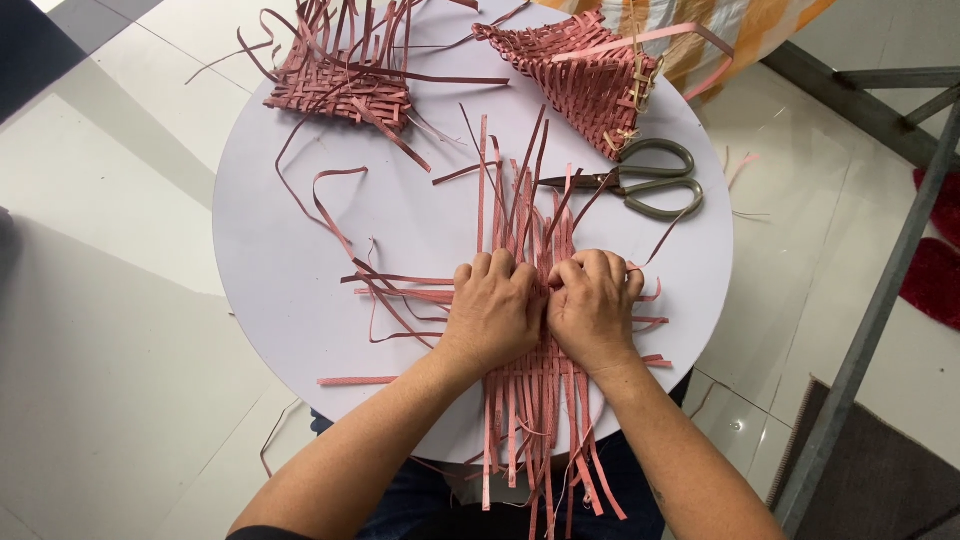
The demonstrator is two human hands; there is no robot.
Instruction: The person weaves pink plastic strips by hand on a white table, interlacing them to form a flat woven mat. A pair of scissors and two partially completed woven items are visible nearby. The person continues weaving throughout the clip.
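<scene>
Woven strips (530, 390) pinned flat on round white bench (290, 260), under both fists. Left hand (493, 310) and right hand (592, 308) curled tight, knuckles touching, pinching pink strands at the crossing. Best kept pressed down, crossings snug, tension even. Beyond right hand: scissors (640, 180); farther, two part-woven baskets (340, 85).

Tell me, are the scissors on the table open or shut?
Shut: the scissors lie flat, blades together in one point, handle loops nearly touching.

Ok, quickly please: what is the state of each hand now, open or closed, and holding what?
Left hand: fingers curled, pressing on the woven pink strips.
Right hand: fingers curled, pinching the same strips.
</scene>
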